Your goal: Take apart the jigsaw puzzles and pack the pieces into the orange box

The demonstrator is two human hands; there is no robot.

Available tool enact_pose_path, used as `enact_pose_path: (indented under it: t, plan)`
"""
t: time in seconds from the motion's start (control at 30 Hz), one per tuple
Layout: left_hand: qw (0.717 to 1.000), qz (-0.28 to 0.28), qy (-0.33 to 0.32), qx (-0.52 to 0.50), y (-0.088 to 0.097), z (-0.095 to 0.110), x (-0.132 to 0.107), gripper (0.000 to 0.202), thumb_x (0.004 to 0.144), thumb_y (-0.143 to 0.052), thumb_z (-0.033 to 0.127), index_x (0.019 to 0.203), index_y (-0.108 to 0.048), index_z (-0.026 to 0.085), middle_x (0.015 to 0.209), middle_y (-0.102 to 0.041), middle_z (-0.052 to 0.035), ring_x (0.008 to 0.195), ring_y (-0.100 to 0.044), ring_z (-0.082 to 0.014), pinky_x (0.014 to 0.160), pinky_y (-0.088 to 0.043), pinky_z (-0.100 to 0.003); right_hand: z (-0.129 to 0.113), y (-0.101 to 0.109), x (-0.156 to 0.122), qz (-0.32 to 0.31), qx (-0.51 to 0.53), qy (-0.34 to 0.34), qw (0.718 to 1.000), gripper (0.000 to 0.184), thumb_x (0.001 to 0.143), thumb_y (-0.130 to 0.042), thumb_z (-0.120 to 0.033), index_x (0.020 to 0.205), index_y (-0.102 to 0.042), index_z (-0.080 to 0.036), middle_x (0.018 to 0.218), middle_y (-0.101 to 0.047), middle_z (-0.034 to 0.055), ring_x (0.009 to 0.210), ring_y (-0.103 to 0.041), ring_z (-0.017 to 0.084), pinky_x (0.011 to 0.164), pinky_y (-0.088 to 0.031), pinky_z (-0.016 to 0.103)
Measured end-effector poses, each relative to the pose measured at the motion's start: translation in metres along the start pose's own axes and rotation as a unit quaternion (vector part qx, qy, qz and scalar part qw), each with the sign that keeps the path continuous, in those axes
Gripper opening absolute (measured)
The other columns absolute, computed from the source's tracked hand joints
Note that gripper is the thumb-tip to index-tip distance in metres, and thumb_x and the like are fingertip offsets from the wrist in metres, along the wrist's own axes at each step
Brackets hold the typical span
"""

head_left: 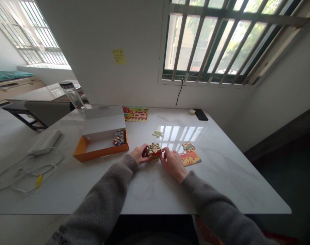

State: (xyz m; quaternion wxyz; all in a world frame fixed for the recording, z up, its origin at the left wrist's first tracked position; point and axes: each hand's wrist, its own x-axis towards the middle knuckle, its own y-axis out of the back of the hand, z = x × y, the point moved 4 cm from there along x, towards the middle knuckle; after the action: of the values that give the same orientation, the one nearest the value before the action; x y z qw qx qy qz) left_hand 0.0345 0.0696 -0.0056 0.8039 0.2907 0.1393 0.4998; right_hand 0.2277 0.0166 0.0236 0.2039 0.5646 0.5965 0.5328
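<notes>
Head view: a stack of puzzle pieces (152, 148) sits at the centre of the frame, between the two hands, just above the table (149, 194) or on it; which of these cannot be told. The stack's left end is partly hidden by the left fingers, and the printed faces of most pieces cannot be made out, as mainly edges show. A red-faced part at its lower right meets the right fingertips. Both forearms are cut off by the bottom edge of the frame; lettering on the left sleeve (61, 234) is too incomplete to read.

Left hand (139, 154): reaches in from lower left, thumb and fingers closed around the stack's left end. Right hand (174, 165): comes in from lower right, wrist bent toward centre, fingers curled, thumb and index close together at the stack's right side. Whether they pinch a piece or only touch it cannot be told.

Right of centre, joined pieces (191, 158) lie flat, partly behind the right hand. One loose piece (157, 133) lies above the stack. Left of centre, an orange box (101, 153) contains more pieces (119, 137).
</notes>
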Motion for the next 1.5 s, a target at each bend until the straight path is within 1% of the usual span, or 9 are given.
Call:
enact_pose_path:
  t: [0.2, 0.4, 0.5, 0.63, 0.83, 1.0, 1.1, 1.27, 1.5]
  plan:
    - [1.0, 0.003, -0.013, 0.018, 0.001, 0.003, 0.0, 0.055, 0.067, -0.077, 0.049, 0.104, -0.051, 0.018, 0.065, -0.053, 0.0062, 0.056, -0.045, -0.0116, 0.054, -0.035, -0.023, -0.015, 0.008, -0.006, -0.023, -0.134, 0.039, 0.99, 0.027, 0.099, -0.045, -0.034, 0.115, -0.059, -0.017, 0.091, -0.072, 0.0098, 0.086, -0.061, 0.024, 0.082, -0.034, 0.037]
    - [0.999, 0.011, -0.024, 0.03, 0.0, 0.005, -0.001, 0.06, 0.068, -0.075, 0.051, 0.112, -0.05, 0.019, 0.069, -0.059, 0.0035, 0.057, -0.051, -0.0135, 0.056, -0.038, -0.024, -0.011, -0.001, -0.008, -0.04, -0.059, 0.037, 0.997, 0.047, 0.096, -0.049, -0.032, 0.141, -0.045, -0.019, 0.097, -0.07, 0.0116, 0.088, -0.061, 0.025, 0.085, -0.037, 0.038]
    - [0.998, 0.024, -0.028, 0.057, 0.001, 0.008, -0.002, 0.054, 0.072, -0.071, 0.051, 0.11, -0.052, 0.018, 0.07, -0.061, 0.0019, 0.058, -0.053, -0.0145, 0.057, -0.04, -0.025, 0.024, 0.009, 0.004, -0.017, 0.034, -0.005, 0.999, 0.051, 0.096, -0.047, -0.033, 0.145, -0.038, -0.022, 0.083, -0.068, 0.0044, 0.079, -0.06, 0.023, 0.084, -0.04, 0.036]
    - [0.995, 0.032, -0.037, 0.086, 0.002, 0.013, -0.003, 0.054, 0.07, -0.073, 0.049, 0.11, -0.055, 0.018, 0.075, -0.065, 0.0003, 0.06, -0.056, -0.0148, 0.06, -0.042, -0.025, 0.096, 0.043, 0.017, 0.081, -0.028, -0.091, 0.992, 0.039, 0.094, -0.046, -0.032, 0.128, -0.057, -0.016, 0.098, -0.063, 0.012, 0.097, -0.056, 0.028, 0.089, -0.041, 0.039]
    - [0.995, 0.033, -0.047, 0.082, 0.0, 0.014, -0.004, 0.053, 0.071, -0.074, 0.048, 0.111, -0.056, 0.018, 0.086, -0.068, -0.0028, 0.069, -0.06, -0.0164, 0.067, -0.047, -0.027, 0.156, 0.045, 0.011, -0.033, -0.129, -0.215, 0.968, 0.06, 0.084, -0.059, -0.049, 0.135, -0.053, -0.016, 0.114, -0.057, 0.0189, 0.109, -0.049, 0.036, 0.087, -0.042, 0.045]
    - [0.994, 0.048, -0.05, 0.081, 0.001, 0.01, -0.002, 0.054, 0.069, -0.076, 0.048, 0.107, -0.057, 0.015, 0.093, -0.066, -0.0063, 0.071, -0.059, -0.0166, 0.067, -0.049, -0.029, 0.151, 0.045, 0.015, 0.022, -0.06, -0.164, 0.984, 0.051, 0.079, -0.065, -0.036, 0.125, -0.062, -0.013, 0.103, -0.058, 0.0153, 0.102, -0.054, 0.03, 0.089, -0.044, 0.041]
    - [0.998, 0.031, -0.049, 0.0, -0.003, 0.007, -0.001, 0.051, 0.07, -0.077, 0.042, 0.107, -0.054, 0.016, 0.095, -0.069, -0.0069, 0.08, -0.065, -0.0189, 0.074, -0.052, -0.031, 0.149, 0.051, 0.017, 0.051, 0.105, -0.185, 0.976, 0.031, 0.082, -0.06, -0.034, 0.104, -0.069, -0.014, 0.085, -0.06, 0.0088, 0.082, -0.06, 0.024, 0.079, -0.049, 0.039]
    - [0.997, 0.013, -0.029, -0.068, -0.008, 0.004, 0.001, 0.051, 0.069, -0.079, 0.036, 0.107, -0.052, 0.017, 0.1, -0.072, -0.0083, 0.089, -0.068, -0.0221, 0.082, -0.053, -0.035, 0.109, 0.041, 0.018, 0.012, 0.492, -0.18, 0.851, 0.033, 0.079, -0.067, -0.047, 0.093, -0.061, -0.018, 0.076, -0.065, 0.0021, 0.063, -0.061, 0.016, 0.058, -0.051, 0.031]
    - [0.999, 0.008, -0.029, -0.043, -0.002, 0.01, -0.001, 0.069, 0.063, -0.084, 0.04, 0.12, -0.05, 0.018, 0.103, -0.07, -0.0076, 0.092, -0.066, -0.0229, 0.087, -0.052, -0.037, 0.018, 0.006, 0.012, -0.06, 0.592, -0.08, 0.8, 0.032, 0.079, -0.072, -0.043, 0.099, -0.057, -0.023, 0.091, -0.064, 0.0009, 0.077, -0.066, 0.016, 0.078, -0.055, 0.036]
